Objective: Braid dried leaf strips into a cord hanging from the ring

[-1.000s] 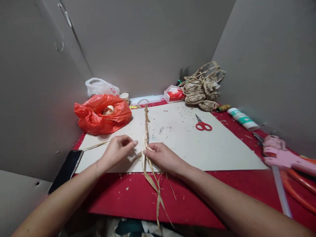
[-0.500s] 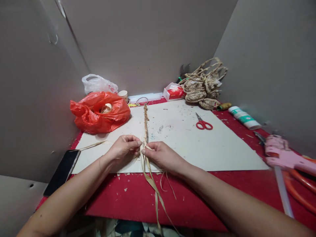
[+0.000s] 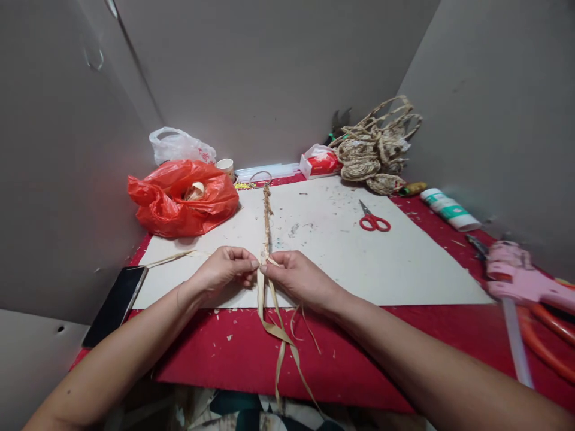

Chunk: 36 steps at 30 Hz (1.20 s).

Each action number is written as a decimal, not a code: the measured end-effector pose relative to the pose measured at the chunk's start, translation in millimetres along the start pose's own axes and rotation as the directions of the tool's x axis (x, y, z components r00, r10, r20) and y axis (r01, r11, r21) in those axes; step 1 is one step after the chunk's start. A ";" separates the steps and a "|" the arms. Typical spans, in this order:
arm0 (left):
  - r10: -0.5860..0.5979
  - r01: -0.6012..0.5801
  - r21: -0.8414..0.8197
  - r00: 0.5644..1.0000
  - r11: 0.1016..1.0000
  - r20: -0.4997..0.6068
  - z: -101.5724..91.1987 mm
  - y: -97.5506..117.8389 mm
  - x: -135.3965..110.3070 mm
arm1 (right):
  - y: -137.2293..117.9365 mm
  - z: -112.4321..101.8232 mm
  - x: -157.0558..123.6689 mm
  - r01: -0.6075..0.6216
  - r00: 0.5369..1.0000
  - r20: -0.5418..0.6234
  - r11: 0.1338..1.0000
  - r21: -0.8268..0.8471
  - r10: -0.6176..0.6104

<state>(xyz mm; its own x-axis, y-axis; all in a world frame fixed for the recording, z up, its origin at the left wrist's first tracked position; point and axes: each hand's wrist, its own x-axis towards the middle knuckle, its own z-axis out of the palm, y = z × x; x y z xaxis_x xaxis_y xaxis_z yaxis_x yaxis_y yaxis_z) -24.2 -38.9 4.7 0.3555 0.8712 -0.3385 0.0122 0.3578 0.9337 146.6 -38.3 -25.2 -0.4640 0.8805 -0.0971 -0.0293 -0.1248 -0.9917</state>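
A thin braided cord of dried leaf [image 3: 267, 215] runs straight away from me across a pale board [image 3: 341, 251]. At the cord's near end, my left hand [image 3: 224, 272] and my right hand [image 3: 299, 278] meet, fingertips almost touching. Both pinch the loose pale leaf strips [image 3: 276, 326], which trail from the fingers over the red table edge toward me. One spare strip [image 3: 173, 258] lies on the board left of my left hand.
A red plastic bag [image 3: 184, 197] sits back left, a white bag [image 3: 177, 146] behind it. Red scissors [image 3: 374, 221] lie on the board. A heap of braided cord [image 3: 375, 149] fills the back right corner. A phone [image 3: 115, 305] lies at left, a pink glue gun [image 3: 521, 278] at right.
My left hand has moved right to meet my right hand at the braid's end and closed on the strips. The hanging strips have shifted and folded.
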 end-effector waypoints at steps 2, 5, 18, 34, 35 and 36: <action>-0.008 0.008 0.012 1.000 1.000 0.004 0.2 0.2 -0.4 | 0.6 -0.4 0.3 0.004 1.000 -0.009 1.000 -0.014 -0.004; 0.001 -0.001 0.029 1.000 1.000 0.012 1.9 -0.3 -0.6 | 0.7 -0.7 0.4 0.001 1.000 -0.009 0.999 -0.036 -0.001; 0.004 -0.004 0.029 1.000 1.000 0.003 13.8 0.3 -9.4 | -8.4 -1.6 -4.7 -0.002 1.000 0.027 0.986 -0.167 0.007; -0.060 0.060 0.007 0.996 0.998 -0.059 21.3 5.2 -17.4 | -18.2 -0.3 -9.7 0.042 0.999 0.008 0.971 -0.234 -0.041; -0.075 0.076 -0.002 0.996 0.997 -0.055 21.9 5.8 -18.8 | -18.2 -0.2 -9.7 0.053 0.999 0.005 0.969 -0.242 -0.053; -0.094 0.094 -0.011 0.995 0.996 -0.044 23.1 7.2 -20.9 | -17.8 -0.2 -9.5 0.057 0.998 -0.002 0.966 -0.253 -0.060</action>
<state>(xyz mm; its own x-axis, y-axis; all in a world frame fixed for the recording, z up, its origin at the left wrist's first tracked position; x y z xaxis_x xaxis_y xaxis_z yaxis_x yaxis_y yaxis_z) -9.9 -62.3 21.2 0.3117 0.8475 -0.4296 0.0348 0.4416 0.8965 151.7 -44.3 -6.6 -0.4594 0.8874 -0.0378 0.1689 0.0455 -0.9846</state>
